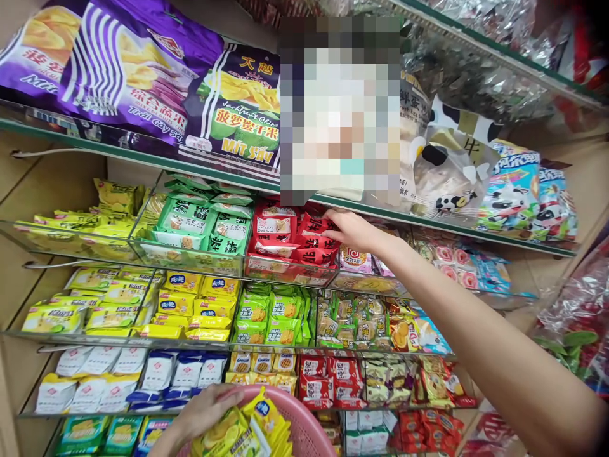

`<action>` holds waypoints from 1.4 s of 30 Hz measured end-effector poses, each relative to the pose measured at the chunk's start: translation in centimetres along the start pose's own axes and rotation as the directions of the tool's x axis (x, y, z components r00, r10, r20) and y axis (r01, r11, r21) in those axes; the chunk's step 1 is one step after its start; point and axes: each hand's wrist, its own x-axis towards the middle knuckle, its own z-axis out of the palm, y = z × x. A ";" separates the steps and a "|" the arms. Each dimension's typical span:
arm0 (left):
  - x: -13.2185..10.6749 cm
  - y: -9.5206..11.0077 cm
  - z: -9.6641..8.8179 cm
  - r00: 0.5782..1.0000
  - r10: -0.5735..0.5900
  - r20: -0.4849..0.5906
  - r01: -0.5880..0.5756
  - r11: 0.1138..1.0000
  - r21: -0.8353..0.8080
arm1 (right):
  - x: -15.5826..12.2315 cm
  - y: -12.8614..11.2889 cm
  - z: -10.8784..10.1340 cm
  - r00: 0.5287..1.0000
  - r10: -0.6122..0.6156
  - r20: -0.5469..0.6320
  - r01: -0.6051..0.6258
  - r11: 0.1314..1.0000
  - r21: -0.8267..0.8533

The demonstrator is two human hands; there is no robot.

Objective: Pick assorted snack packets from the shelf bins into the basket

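1. Tiered shelves with a green-edged glass ledge stand behind the fingers of both hands, the ledge just above those of the right
2. Purple chip bags lean on that ledge, up and to the left of the right fingers
3. A cow-print bag sits on the same ledge, up and to the right of the right fingers
4. The pink basket lies mostly to the right of the left fingers and well below the right ones
5. The left hand has its fingers clamped over the basket's left rim
6. The right hand reaches under the ledge, fingers pointing left; whether they pinch anything, I cannot tell
7. Red packets fill the compartment at and left of the right fingertips
8. Yellow packets lie inside the basket, just right of and below the left fingers
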 end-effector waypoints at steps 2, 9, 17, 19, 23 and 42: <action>-0.2 0.5 0.0 0.999 0.024 0.036 -0.024 1.000 -0.017 | -0.1 0.1 0.0 1.000 0.005 -0.030 -0.003 0.997 0.073; -0.5 1.5 0.1 0.999 0.024 0.040 -0.025 1.000 0.017 | -1.6 -1.3 0.5 0.974 0.080 -0.211 -0.066 0.995 0.074; -0.5 1.9 0.1 0.999 0.011 0.041 -0.012 1.000 0.009 | -4.1 -3.0 1.7 0.831 -0.081 -0.551 0.023 0.994 -0.111; -0.5 1.7 0.0 1.000 0.009 0.027 -0.009 1.000 0.023 | -5.1 -3.3 2.1 0.748 -0.193 -0.635 0.078 0.976 -0.205; -0.2 1.1 0.0 1.000 0.017 0.020 -0.018 0.999 0.048 | -7.2 -4.0 3.0 0.627 -0.333 -0.704 0.161 0.940 -0.302; -0.4 2.2 0.3 1.000 -0.011 0.017 0.009 0.993 0.116 | -17.0 -16.8 7.6 0.741 0.246 0.625 -0.443 -0.520 0.730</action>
